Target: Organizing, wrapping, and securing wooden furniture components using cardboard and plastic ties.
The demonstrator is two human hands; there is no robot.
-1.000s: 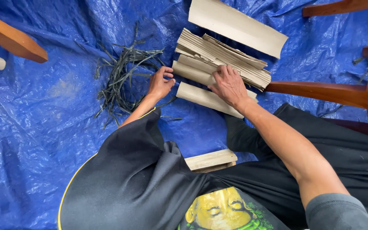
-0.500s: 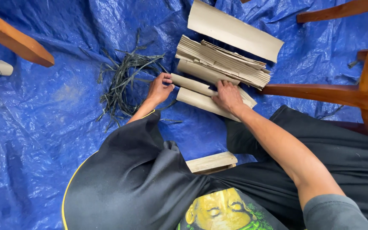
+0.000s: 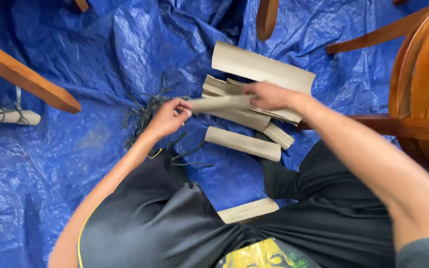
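A curled beige sheet [image 3: 219,103] is lifted off the ground between my two hands. My left hand [image 3: 167,118] pinches its left end. Its right end is gripped by my right hand [image 3: 269,95]. Under it lies a stack of similar beige sheets [image 3: 247,101] on the blue tarp [image 3: 50,164]. One rolled sheet [image 3: 243,143] lies apart, nearer to me, and a large curved sheet [image 3: 261,67] lies beyond the stack.
A heap of dark strips [image 3: 147,116] lies left of the stack. Wooden chair parts stand at the right [image 3: 423,84] and upper left [image 3: 23,77]. A pale wooden block [image 3: 247,211] sits by my legs. A rolled bundle [image 3: 6,115] lies at far left.
Both hands have taken one curled sheet from beside the stack and raised it off the tarp. The camera has tilted, shifting the scene downward.
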